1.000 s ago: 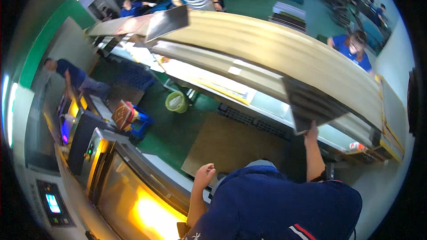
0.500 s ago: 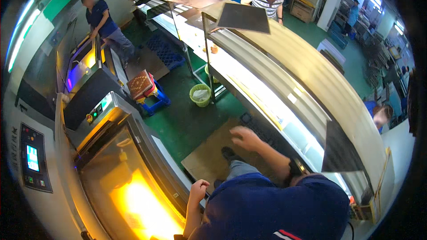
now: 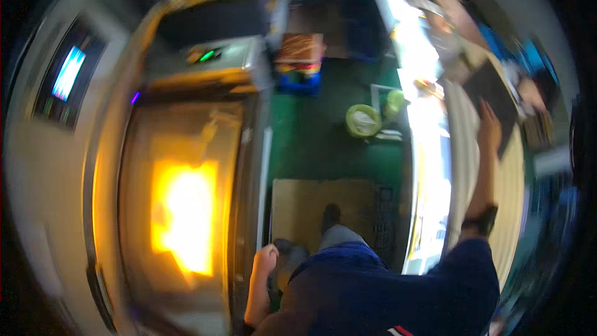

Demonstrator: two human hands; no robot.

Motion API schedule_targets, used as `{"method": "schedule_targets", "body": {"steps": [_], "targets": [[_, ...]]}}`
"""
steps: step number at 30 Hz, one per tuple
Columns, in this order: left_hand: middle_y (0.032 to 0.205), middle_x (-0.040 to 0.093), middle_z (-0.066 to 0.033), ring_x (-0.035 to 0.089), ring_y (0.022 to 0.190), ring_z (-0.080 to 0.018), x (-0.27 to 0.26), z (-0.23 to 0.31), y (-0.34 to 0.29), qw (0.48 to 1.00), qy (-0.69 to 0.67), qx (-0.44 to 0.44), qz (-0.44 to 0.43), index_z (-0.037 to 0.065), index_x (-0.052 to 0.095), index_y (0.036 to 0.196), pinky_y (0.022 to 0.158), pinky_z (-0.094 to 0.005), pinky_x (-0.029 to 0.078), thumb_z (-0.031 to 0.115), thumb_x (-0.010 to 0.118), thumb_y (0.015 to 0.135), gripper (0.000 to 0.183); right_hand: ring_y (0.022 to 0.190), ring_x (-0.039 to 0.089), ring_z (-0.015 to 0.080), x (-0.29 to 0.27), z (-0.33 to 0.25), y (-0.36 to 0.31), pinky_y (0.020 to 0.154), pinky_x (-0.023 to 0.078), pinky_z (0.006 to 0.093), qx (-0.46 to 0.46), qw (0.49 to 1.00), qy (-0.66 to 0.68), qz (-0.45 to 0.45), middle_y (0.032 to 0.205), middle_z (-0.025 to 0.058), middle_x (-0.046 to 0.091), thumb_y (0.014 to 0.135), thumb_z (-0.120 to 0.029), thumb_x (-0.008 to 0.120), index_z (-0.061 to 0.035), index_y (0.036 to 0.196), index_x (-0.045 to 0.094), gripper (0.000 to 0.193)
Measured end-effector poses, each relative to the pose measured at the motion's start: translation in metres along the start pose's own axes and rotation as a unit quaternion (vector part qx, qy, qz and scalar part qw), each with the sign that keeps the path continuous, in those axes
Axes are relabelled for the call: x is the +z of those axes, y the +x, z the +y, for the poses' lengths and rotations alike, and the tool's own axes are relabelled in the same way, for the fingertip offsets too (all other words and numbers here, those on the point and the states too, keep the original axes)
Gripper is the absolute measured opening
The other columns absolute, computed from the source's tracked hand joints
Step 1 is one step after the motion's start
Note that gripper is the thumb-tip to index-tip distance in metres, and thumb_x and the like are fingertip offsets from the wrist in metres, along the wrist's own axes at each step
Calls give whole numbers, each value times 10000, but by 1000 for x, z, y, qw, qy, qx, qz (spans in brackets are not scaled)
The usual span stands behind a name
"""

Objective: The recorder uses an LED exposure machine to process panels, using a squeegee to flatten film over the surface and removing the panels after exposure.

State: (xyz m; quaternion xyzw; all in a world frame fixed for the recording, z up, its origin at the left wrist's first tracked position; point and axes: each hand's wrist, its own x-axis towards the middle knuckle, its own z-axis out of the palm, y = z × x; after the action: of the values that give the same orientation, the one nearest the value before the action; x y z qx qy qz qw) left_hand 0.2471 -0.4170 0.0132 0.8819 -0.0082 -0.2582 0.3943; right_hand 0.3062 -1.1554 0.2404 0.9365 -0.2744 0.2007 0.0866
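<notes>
The fingers of the right hand (image 3: 490, 127) meet the dark panel (image 3: 499, 90) — blur hides whether they grip. The left hand (image 3: 267, 259) curls, apparently empty, beside the glowing machine (image 3: 186, 214). The panel overlaps the pale surface (image 3: 511, 180) — reaching seems done, lifting clear not.

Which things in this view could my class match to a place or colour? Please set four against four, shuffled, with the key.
Things
1. Right hand
2. Basket
3. Left hand
4. Screen

Places and colours
A. Lit pale blue
B. Near the glowing machine
C. At the dark panel
D. Yellow-green, on the floor

Pairs: 1-C, 2-D, 3-B, 4-A
</notes>
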Motion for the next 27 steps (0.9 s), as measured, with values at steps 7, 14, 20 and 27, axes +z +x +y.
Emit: {"method": "schedule_targets", "body": {"steps": [7,14,20,27], "targets": [[749,645,-175,633,745,-372,13,-10,-20,996,-59,-9,63,61,636,781,663,-442,492,109,496,801,149,1106,605,309,17,-138,-15,941,474,381,-128,990,58,-21,1346,114,574,956,-126,422,-84,1344,552,411],[794,669,-173,651,799,-367,-3,-75,-93,971,-105,-123,179,68,654,824,698,-446,511,144,528,807,148,1139,575,332,-8,-469,-115,971,454,447,-503,755,420,-20,1225,121,637,854,-3,464,-77,1239,619,422],[801,677,-160,657,789,-356,-33,-97,-154,941,-131,-164,264,69,658,822,719,-432,522,126,523,780,153,1276,491,308,19,-680,-256,1082,368,517,-721,585,342,-144,1387,20,539,788,-5,602,-227,1319,572,576],[760,657,-168,643,724,-346,9,-98,-232,826,-218,-338,395,53,655,810,654,-418,499,93,492,756,176,1418,290,300,50,-821,-371,1089,125,726,-772,553,248,-189,1497,28,402,924,-451,543,-321,1452,392,565]]}}
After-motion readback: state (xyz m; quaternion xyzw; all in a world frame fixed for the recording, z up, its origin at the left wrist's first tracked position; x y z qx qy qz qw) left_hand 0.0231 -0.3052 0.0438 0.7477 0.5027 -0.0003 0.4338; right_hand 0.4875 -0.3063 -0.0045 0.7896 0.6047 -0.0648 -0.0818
